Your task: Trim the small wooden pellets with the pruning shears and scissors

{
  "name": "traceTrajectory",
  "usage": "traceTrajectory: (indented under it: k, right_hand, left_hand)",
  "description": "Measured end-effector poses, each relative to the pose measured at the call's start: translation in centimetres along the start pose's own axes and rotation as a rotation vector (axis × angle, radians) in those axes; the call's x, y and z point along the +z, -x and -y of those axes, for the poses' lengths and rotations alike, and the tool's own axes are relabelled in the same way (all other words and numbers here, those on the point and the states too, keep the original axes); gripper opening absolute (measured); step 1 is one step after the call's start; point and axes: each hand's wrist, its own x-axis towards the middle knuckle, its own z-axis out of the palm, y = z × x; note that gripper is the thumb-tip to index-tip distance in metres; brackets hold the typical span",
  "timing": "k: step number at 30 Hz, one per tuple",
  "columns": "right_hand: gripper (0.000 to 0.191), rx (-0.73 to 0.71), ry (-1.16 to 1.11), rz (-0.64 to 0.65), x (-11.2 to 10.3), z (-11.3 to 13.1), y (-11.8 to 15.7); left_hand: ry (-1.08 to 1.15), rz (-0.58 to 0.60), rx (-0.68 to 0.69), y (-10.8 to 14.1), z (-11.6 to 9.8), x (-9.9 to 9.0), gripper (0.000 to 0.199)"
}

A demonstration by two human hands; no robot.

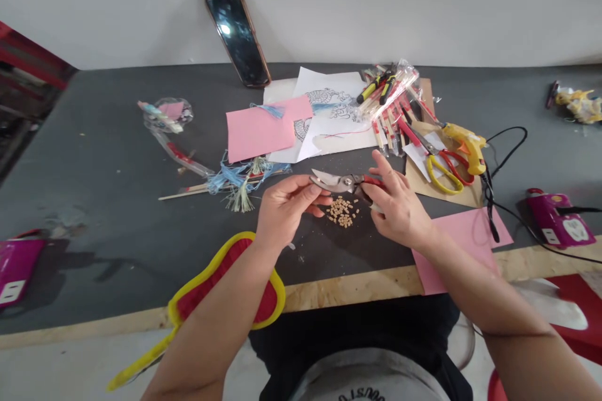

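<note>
My right hand is wrapped around the red handles of a pair of pruning shears, its index finger stretched out along them. The blades point left and are slightly parted. At their tip, my left hand is closed in a pinch between thumb and fingers; whatever it grips is too small or hidden to name. Below the shears lies a small heap of short, pale wooden bits on the dark tabletop. Under my left forearm rests a red paddle shape with a fuzzy yellow border, its yellow handle sticking out past the table edge.
Blue and green tassels lie beside thin sticks. Pink paper covers part of a dragon drawing. Wrapped chopsticks, pliers, scissors and a yellow glue gun with a black cord are at right. A phone leans on the wall.
</note>
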Motion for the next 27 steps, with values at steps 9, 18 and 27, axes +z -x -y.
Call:
traceTrajectory:
  k: [9,18,27]
  right_hand:
    - [0.034,0.020,0.137,-0.022,0.18,0.78,-0.07]
    - [0.027,0.026,0.160,-0.012,0.46,0.57,0.01]
    - [0.066,0.065,0.193,0.089,0.48,0.32,-0.11]
  left_hand:
    - [0.034,0.021,-0.008,-0.02,-0.19,-0.01,0.031]
    - [-0.036,0.031,0.008,-0.04,-0.08,-0.39,0.032]
    - [-0.101,0.064,0.056,0.10,-0.31,-0.39,0.023]
